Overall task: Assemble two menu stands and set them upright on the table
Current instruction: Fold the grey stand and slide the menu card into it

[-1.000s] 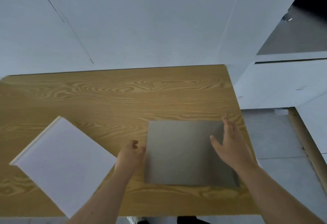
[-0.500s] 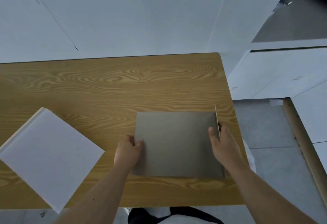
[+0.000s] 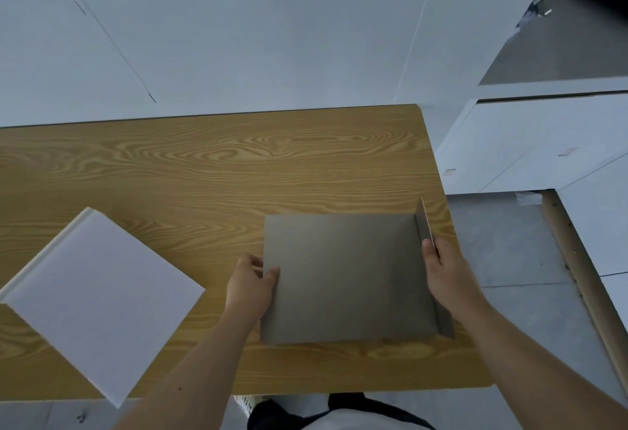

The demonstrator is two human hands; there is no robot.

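On one wooden table (image 3: 210, 171) lie two flat pieces: one grey card (image 3: 343, 276) between the fingers (image 3: 272, 275) of two hands (its right flap raised) and one white board (image 3: 98, 297) left of them.

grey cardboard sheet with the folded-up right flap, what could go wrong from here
1. The grey cardboard sheet lies near the wooden table's right edge; pushing the flap outward could slide it off.
2. Only the left hand's fingertips pin it, so it may shift while the right hand folds.
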